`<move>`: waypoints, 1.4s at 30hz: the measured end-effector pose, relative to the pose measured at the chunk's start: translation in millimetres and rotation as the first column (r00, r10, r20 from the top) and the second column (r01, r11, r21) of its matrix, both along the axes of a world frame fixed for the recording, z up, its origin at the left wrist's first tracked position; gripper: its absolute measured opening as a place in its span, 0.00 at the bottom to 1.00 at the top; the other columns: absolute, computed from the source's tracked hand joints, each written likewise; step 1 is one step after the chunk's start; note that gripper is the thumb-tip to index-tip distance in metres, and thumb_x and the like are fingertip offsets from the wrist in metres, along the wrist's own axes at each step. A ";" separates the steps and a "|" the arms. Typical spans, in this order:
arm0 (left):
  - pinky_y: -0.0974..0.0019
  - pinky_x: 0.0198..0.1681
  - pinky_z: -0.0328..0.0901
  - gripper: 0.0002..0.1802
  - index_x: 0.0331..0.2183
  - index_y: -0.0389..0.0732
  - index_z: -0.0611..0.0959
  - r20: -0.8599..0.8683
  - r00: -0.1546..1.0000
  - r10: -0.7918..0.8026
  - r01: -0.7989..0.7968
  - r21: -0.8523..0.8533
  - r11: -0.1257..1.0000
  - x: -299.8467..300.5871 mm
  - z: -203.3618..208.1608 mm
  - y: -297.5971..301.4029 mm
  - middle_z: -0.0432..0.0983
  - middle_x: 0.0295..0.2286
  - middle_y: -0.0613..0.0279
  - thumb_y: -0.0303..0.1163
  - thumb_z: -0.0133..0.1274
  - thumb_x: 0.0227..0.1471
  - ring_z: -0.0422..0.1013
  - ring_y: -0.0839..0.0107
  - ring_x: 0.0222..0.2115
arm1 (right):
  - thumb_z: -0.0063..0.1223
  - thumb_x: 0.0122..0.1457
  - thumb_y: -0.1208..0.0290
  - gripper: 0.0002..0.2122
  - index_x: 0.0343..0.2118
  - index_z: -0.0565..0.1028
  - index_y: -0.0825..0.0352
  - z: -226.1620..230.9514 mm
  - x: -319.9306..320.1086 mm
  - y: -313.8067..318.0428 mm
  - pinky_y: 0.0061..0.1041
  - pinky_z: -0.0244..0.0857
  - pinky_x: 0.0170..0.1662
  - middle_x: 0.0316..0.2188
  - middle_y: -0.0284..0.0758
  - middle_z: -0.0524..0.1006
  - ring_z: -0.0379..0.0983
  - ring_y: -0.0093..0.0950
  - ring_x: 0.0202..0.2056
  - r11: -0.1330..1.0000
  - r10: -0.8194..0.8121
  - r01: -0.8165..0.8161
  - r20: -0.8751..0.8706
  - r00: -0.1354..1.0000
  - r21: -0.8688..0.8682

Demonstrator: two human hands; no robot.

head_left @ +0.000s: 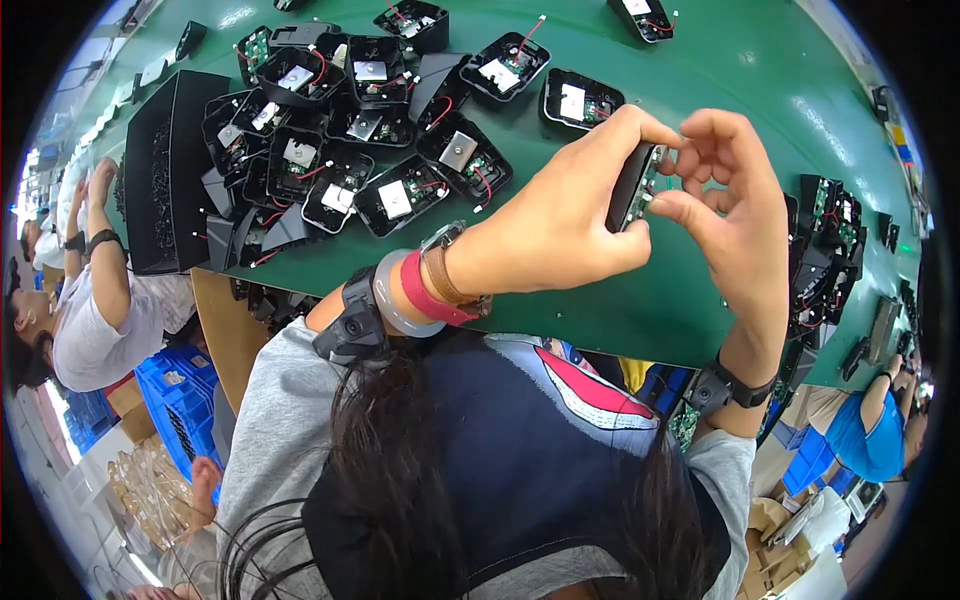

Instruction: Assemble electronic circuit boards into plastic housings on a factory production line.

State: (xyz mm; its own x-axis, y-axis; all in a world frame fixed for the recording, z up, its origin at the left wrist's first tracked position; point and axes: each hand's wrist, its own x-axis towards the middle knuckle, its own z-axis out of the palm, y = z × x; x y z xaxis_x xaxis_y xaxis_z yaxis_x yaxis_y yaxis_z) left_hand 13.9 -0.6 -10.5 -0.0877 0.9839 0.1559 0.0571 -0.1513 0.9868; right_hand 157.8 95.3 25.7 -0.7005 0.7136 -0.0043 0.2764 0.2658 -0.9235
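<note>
My left hand (565, 215) grips a small black plastic housing (625, 190) on edge, with the thumb below and the fingers above. A green circuit board (649, 180) with small parts lies along the housing's right side. My right hand (742, 215) curls in from the right, its thumb and fingertips closed at the board's edge; the exact contact is partly hidden. Both hands are raised over the green tabletop (560, 320). Just beyond the left hand lies an open black housing (580, 101) with a white pad and red wire.
Several open black housings (395, 198) with boards and red wires crowd the table's left side, beside a black box (165, 170). More housings with boards (828, 240) are piled on the right. Blue crates (180, 400) stand below left. Other people sit at both sides.
</note>
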 end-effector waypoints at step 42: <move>0.67 0.51 0.60 0.45 0.54 0.38 0.61 0.449 0.886 -0.111 0.148 -0.048 0.988 -5.5 -4.1 10.2 0.65 0.47 0.59 0.34 0.68 0.37 0.64 0.70 0.47 | 0.53 0.57 0.74 0.06 0.35 0.72 0.70 -30.0 1.0 -21.4 0.13 0.59 0.22 0.27 0.29 0.72 0.64 0.13 0.20 0.851 -0.266 -0.024 -0.469 0.842 -0.525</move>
